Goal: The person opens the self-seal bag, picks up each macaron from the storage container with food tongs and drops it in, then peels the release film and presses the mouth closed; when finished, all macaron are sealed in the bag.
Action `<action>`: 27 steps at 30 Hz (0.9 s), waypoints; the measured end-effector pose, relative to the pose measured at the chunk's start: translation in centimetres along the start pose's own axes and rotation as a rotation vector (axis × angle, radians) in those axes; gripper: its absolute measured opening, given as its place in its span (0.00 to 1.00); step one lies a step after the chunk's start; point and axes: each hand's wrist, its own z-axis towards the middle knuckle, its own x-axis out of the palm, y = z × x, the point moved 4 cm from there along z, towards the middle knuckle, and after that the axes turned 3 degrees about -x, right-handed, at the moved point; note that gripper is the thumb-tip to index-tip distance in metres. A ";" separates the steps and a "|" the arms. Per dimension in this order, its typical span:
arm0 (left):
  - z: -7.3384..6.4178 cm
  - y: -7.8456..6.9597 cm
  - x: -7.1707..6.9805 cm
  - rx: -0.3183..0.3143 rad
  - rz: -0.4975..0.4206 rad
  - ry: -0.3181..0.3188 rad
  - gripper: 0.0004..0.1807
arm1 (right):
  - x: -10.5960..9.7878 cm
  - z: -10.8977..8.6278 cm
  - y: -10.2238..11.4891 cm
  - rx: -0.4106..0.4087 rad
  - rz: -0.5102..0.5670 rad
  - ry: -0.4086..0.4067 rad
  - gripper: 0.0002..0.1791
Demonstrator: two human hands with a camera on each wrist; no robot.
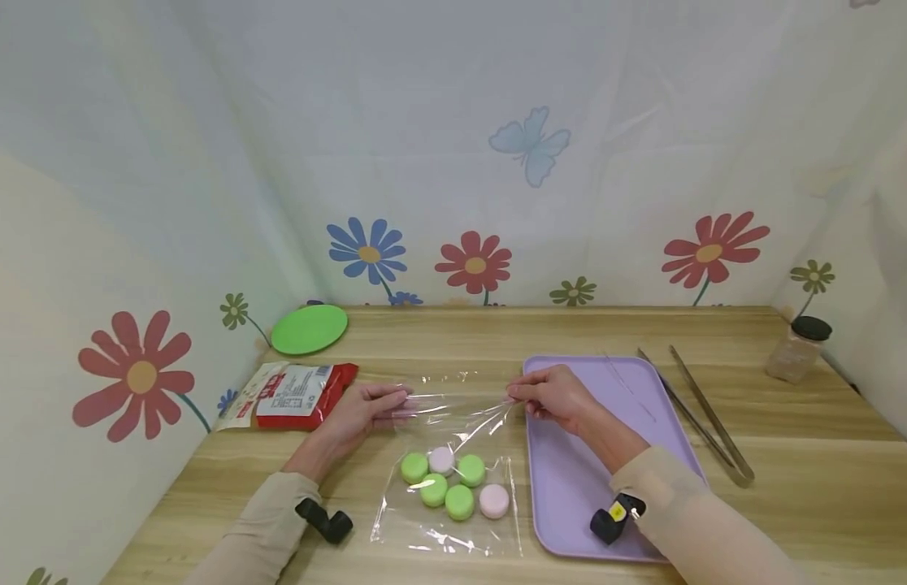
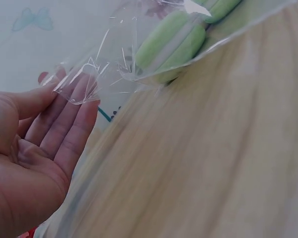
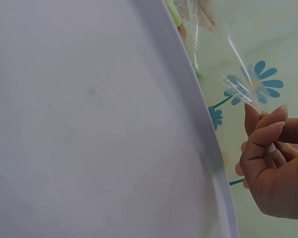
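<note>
A clear plastic bag (image 1: 453, 532) lies on the table with several green macarons (image 1: 459, 502) and two pale pink ones (image 1: 493, 501) inside. My left hand (image 1: 366, 414) pinches the left side of its upper end between thumb and fingers; the left wrist view shows the film (image 2: 79, 91) at those fingertips. With thumb and index finger, my right hand (image 1: 552, 396) pinches the upper right corner, over the tray's left edge. Creases run from that corner down toward the macarons. In the right wrist view the film (image 3: 238, 82) is drawn taut to the right fingertips.
Under the right forearm is a lilac tray (image 1: 570, 504) with thin wire-like strands (image 1: 629, 386) on it. Metal tongs (image 1: 705, 414) lie against its right side. A black-lidded jar (image 1: 797, 349) stands far right. Back left are a green plate (image 1: 310, 329) and a red-and-white packet (image 1: 292, 396).
</note>
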 end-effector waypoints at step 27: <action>0.0 0.2 -0.6 0.006 -0.092 0.035 0.27 | 0.2 -0.1 0.0 -0.041 0.069 0.053 0.20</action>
